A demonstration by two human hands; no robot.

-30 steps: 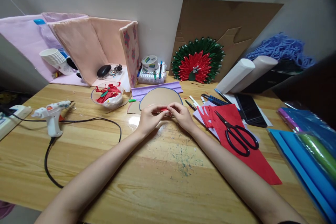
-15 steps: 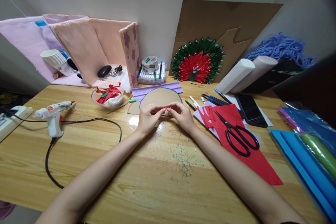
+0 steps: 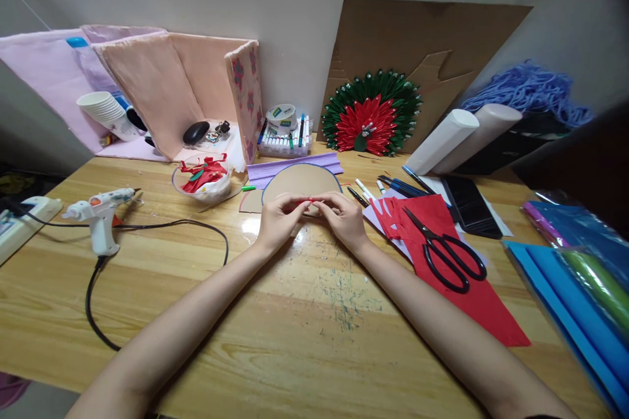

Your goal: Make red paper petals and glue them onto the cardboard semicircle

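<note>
My left hand [image 3: 278, 219] and my right hand [image 3: 344, 217] meet over the middle of the wooden table [image 3: 275, 334], fingertips pinched together on a small red paper piece [image 3: 305, 201]. Both hands are closed on it. Right behind them lies a round cardboard disc [image 3: 299, 180] with a blue edge. A red paper sheet [image 3: 484, 304] lies to the right with black scissors [image 3: 445, 250] on top.
A glue gun [image 3: 98, 209] with a black cord [image 3: 147, 226] lies at left, beside a power strip [image 3: 22, 219]. A bowl of red scraps [image 3: 202, 177], a marker box [image 3: 285, 141], a red-green paper fan [image 3: 371, 114], white rolls [image 3: 442, 141] and coloured sheets [image 3: 574, 275] ring the table.
My fingers have shifted slightly on the red paper piece, drawing closer together. Nothing else on the table has moved.
</note>
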